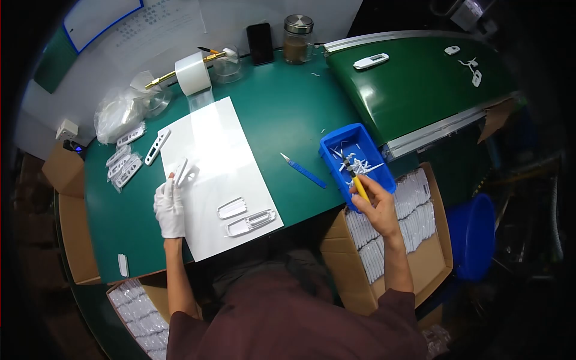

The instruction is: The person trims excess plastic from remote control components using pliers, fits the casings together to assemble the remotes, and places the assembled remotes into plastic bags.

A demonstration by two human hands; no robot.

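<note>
My left hand (170, 210), in a white glove, is closed around the lower end of a small white plastic part (182, 171) above a white sheet (240, 162). In my bare right hand (378, 207) are yellow-handled nippers (359, 185), tip upward, over a blue tray (388, 180). Small white plastic scraps (360, 165) lie inside that tray. Two white plastic frames (232, 207) rest near the sheet's front edge. By the sheet's left edge lies a long white casing (158, 147) with openings.
A blue-handled craft knife (305, 172) lies between sheet and tray. Bagged casings (123, 168) are at left, behind them a roll of clear film (193, 73). A green conveyor (414, 78) carries white parts. Cartons of packed pieces (447, 255) stand below the table edge. A jar (298, 41) and phone (260, 45) stand behind.
</note>
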